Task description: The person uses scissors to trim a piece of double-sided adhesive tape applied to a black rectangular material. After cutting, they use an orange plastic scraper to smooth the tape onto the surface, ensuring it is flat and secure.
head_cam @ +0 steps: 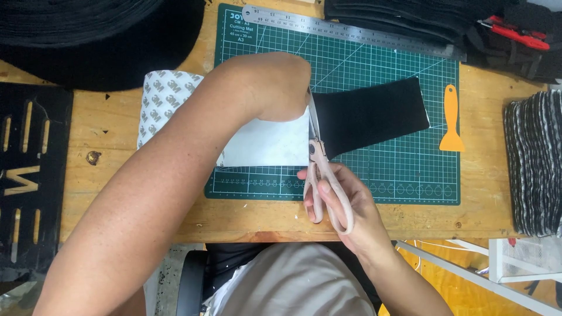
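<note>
While the right hand (pixel 345 202) keeps its grip through the loops of pale pink scissors (pixel 319 175), the blades point away from the body into a black fabric piece (pixel 374 114) lying on the green cutting mat (pixel 398 169). Just left of that grip, the left hand (pixel 281 88) presses down, fingers folded, on a white backing sheet (pixel 263 143) joined to the fabric; whether it pinches anything I cannot tell. Right of the scissors lies an orange scraper (pixel 451 120); beyond the blades, a steel ruler (pixel 351 29). Everything rests on the wooden tabletop (pixel 117 146).
</note>
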